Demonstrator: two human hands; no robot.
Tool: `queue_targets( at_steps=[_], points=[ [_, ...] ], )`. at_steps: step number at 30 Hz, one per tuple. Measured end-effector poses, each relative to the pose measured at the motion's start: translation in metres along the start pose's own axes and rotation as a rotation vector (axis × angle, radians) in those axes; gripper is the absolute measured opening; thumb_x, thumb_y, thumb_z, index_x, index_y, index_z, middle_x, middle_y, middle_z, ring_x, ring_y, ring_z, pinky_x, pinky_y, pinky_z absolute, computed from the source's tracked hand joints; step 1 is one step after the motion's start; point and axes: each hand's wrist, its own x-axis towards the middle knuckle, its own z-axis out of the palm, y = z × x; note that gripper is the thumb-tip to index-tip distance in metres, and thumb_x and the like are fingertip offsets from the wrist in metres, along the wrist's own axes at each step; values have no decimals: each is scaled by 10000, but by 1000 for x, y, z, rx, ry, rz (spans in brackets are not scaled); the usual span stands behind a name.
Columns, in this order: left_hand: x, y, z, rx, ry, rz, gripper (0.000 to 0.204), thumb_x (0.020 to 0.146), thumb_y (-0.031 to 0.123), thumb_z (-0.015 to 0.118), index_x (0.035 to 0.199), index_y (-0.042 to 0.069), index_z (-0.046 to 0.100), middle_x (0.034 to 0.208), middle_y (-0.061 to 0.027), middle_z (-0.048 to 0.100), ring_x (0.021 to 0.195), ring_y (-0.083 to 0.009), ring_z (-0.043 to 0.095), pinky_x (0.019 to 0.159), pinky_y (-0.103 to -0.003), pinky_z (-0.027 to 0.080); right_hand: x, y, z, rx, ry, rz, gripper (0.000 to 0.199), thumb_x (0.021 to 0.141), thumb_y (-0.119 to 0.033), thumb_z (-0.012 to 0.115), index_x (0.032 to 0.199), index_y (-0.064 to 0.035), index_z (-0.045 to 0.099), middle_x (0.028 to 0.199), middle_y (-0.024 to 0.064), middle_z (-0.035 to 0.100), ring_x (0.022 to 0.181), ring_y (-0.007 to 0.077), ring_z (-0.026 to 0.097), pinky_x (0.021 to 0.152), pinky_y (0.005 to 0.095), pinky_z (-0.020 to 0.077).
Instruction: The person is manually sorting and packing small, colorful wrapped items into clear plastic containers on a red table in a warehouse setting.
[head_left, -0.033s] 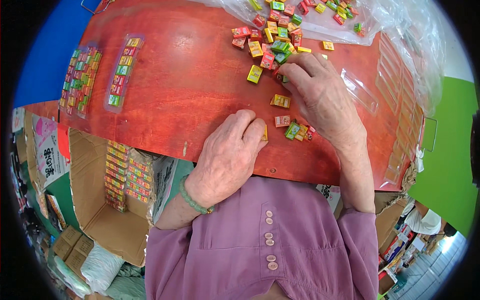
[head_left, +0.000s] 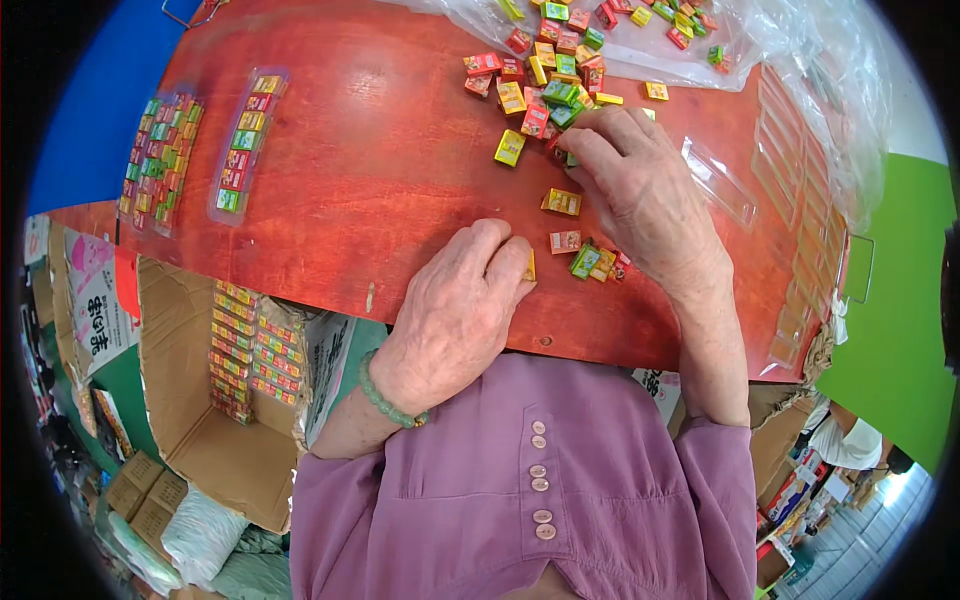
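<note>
My left hand (head_left: 455,300) is curled near the table's front edge, with a small yellow box (head_left: 530,267) showing at its fingertips. At the near side of a loose pile of small coloured boxes (head_left: 560,92), my right hand (head_left: 645,190) pinches downward. A small red-and-green box (head_left: 568,157) peeks out at its fingertips, mostly hidden. Between the hands lie a yellow box (head_left: 561,202), a pink box (head_left: 565,242) and a green box (head_left: 585,262), with yellow and red ones beside it. A single yellow-green box (head_left: 509,148) lies left of the pile.
Filled clear trays (head_left: 248,145) and a grouped block of boxes (head_left: 160,160) lie on the red table (head_left: 380,150) at left. Empty clear trays (head_left: 785,200) and plastic sheeting (head_left: 820,80) are at right. Below left stands an open carton (head_left: 225,460) holding packed boxes.
</note>
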Motion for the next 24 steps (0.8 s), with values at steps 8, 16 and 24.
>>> queue_targets(
  at_steps=[8,16,24],
  points=[
    [-3,-4,-4,-104,-4,-72,463,823,31,775,1229,-28,559,1110,-183,575,981,-365,637,798,-442,575,-19,-26,-5,482,47,46,278,822,-4,774,1085,-29,688,1099,118,687,1001,306,679,820,381,562],
    [-8,-2,-17,-123,-45,-164,481,817,-16,766,1242,-26,540,1058,-182,597,940,-357,658,783,-449,567,-30,-46,11,550,-51,20,245,796,-79,821,985,-55,668,1082,66,701,1034,294,651,929,420,498],
    [-8,-2,-23,-151,-80,-192,623,824,5,776,1395,-12,525,1165,-186,569,926,-358,660,800,-442,572,-37,-47,6,471,-15,-38,298,781,-127,841,1033,-58,697,1130,81,701,1110,316,634,972,442,494]
  ],
)
